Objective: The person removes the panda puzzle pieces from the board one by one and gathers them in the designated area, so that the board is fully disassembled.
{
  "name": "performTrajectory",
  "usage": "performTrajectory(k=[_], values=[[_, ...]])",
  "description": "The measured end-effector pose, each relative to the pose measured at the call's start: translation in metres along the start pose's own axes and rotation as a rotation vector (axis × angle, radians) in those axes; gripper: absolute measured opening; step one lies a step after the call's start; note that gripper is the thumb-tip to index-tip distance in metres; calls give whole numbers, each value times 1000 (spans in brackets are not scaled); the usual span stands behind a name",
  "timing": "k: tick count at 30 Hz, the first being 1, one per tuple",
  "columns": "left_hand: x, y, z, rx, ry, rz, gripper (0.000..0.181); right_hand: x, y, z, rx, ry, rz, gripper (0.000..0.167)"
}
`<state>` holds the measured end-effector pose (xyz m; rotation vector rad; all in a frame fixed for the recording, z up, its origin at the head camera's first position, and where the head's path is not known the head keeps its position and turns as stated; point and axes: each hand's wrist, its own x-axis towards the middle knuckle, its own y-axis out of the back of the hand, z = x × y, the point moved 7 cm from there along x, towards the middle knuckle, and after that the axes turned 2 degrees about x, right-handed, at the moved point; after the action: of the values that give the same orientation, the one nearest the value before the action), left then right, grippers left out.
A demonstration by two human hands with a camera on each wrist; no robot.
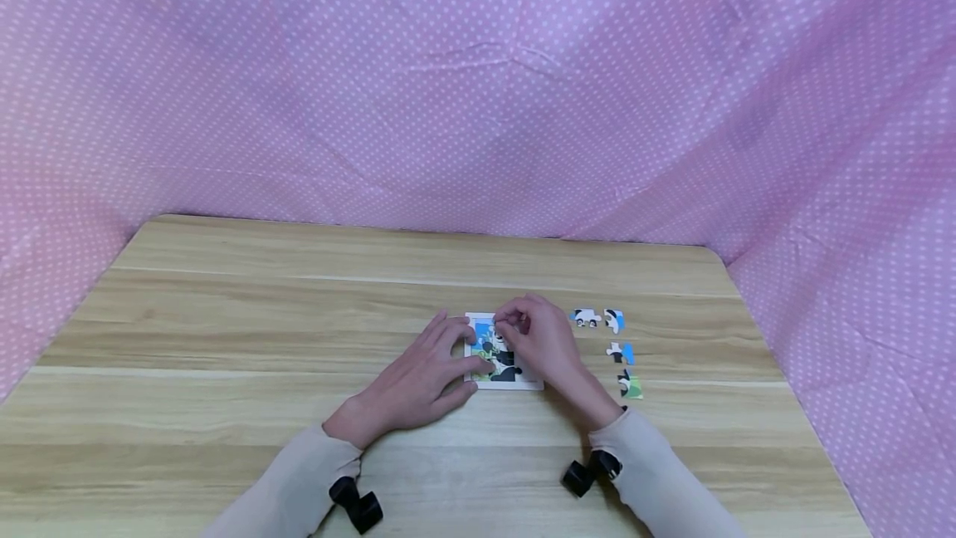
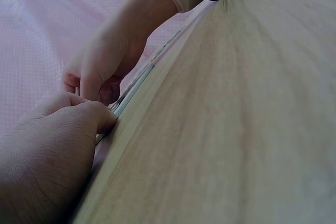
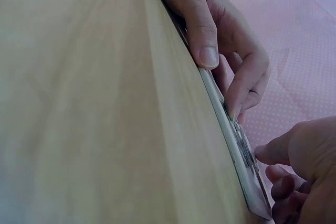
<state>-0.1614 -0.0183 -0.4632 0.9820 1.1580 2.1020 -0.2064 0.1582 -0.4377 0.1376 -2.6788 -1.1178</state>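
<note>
A small panda jigsaw puzzle in a white-bordered tray (image 1: 508, 385) lies flat on the table, partly hidden by both hands. My left hand (image 1: 426, 376) rests over its left side with fingers spread. In the right wrist view, the left thumb (image 3: 208, 56) touches the tray's near edge and a finger reaches onto the picture. From the right, my right hand (image 1: 543, 339) bends its fingers over the upper part of the puzzle, the thumb tip touching or very close to the picture. Whether a piece sits between those fingers is hidden.
Several loose puzzle pieces lie right of the tray: one with a panda face (image 1: 586, 318), a blue-edged one (image 1: 614, 320), another blue one (image 1: 620, 352) and a green one (image 1: 630, 384). A pink dotted cloth (image 1: 478, 106) hangs behind the wooden table (image 1: 261, 314).
</note>
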Motion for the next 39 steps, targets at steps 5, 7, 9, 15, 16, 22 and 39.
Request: performTrajectory(k=[5,7,9,15,16,22,39], values=[[0,0,0,1,-12,16,27,2,-2,-1,-22,4,6,11],[0,0,0,5,-16,20,26,2,-3,-2,-33,2,5,11],[0,0,1,8,-18,21,26,2,-3,-2,-47,2,2,11],[1,1,1,7,-23,28,26,3,-4,-3,-62,10,5,11],[1,1,1,5,-23,29,27,3,-4,-3,-61,10,6,11],[0,1,1,8,-21,25,27,3,-6,-2,-70,-2,-12,9],[1,0,1,14,-23,28,27,4,-5,2,-12,4,51,10]])
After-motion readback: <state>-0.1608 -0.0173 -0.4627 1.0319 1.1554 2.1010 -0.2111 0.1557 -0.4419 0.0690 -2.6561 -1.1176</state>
